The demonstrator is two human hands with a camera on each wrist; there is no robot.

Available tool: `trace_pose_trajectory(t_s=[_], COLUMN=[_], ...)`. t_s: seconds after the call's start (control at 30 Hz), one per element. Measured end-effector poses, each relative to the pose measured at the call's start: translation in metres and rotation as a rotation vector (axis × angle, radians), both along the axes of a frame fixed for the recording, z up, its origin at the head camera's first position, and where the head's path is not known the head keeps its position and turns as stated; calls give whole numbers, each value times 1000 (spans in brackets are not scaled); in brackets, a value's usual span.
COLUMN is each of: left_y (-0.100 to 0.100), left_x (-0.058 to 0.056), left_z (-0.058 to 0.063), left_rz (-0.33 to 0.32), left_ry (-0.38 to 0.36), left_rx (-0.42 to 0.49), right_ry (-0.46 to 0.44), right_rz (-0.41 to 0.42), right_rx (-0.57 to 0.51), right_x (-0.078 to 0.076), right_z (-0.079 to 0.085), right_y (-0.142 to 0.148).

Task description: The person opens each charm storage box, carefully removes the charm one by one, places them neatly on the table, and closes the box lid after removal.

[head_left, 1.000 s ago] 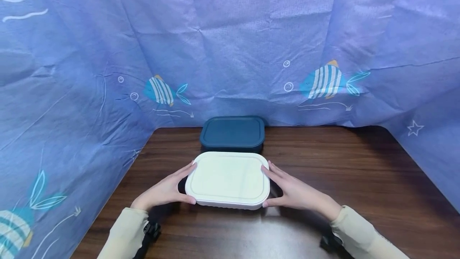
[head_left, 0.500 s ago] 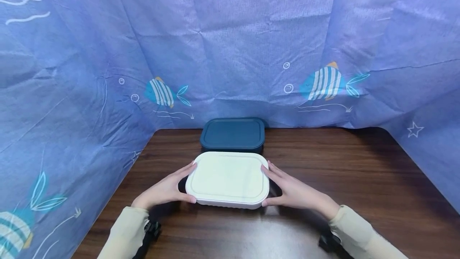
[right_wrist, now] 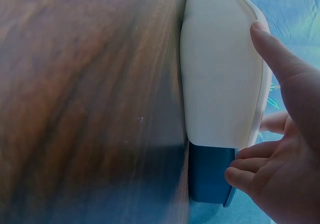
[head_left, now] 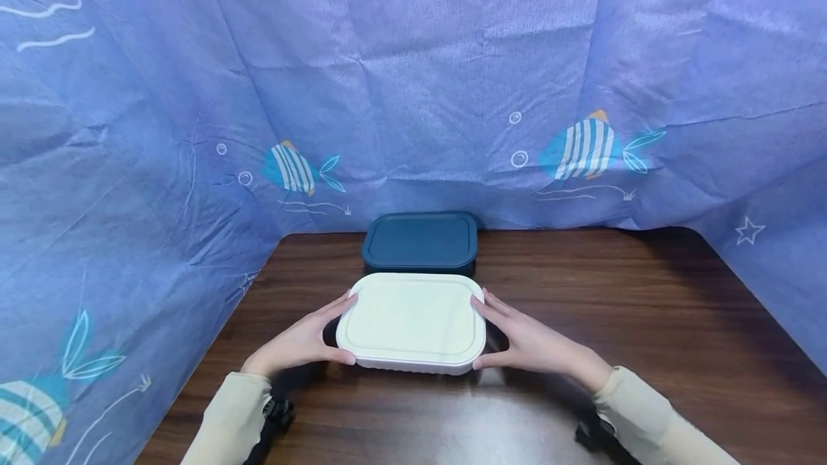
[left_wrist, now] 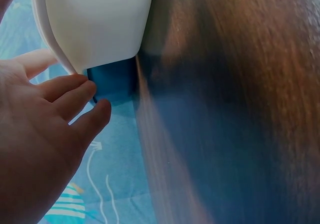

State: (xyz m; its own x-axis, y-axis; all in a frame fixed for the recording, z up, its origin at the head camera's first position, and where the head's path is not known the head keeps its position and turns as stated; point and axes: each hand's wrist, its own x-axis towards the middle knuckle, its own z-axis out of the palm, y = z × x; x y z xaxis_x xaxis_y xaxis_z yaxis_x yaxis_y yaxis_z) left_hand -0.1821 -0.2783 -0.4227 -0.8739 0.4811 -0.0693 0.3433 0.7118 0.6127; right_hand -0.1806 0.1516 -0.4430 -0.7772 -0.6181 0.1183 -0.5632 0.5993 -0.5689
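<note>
White box (head_left: 410, 323) sits low centre in the head frame, flat on the table (head_left: 614, 293) as far as the wrist views show, lid (head_left: 400, 307) on. Left hand (head_left: 298, 339) spreads across its left end, thumb at the near corner, fingertips at the far one, pinching it between; right hand (head_left: 531, 341) mirrors this on the right end. Walls look stiff, likely plastic; probably light, though the inside is hidden. Smooth finish may slip; breakage risk seems low. Best hold: both short ends, below the lid's edge, lest the lid lift alone. Blue box (head_left: 420, 241) just behind; contact unclear. Table dark, wood-grained, shiny toward bottom centre. Creased blue cloth (head_left: 420, 56) hangs across the top and both sides.
</note>
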Motion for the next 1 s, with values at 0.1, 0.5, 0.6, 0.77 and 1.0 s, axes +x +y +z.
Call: trace_pose_trajectory(t_s=[0.1,0.5,0.6,0.77,1.0], left_y=[0,1,1,2,4], left_x=[-1,-1,-2,-4,-1], left_z=[-1,0,1,7,23], left_rz=[2,16,21,34,58], left_ry=[2,-1,5,14,35], left_rx=[-4,-18,-16,11,140], right_ry=[7,31,29,8,-13], right_rz=[4,-6,-16,-33,-36], right_rx=[-5,-5,-14,-27,-28], right_x=[-1,-3,-3,-6,-9], right_z=[-2,0,3,9,16], right_y=[1,1,2,3,1])
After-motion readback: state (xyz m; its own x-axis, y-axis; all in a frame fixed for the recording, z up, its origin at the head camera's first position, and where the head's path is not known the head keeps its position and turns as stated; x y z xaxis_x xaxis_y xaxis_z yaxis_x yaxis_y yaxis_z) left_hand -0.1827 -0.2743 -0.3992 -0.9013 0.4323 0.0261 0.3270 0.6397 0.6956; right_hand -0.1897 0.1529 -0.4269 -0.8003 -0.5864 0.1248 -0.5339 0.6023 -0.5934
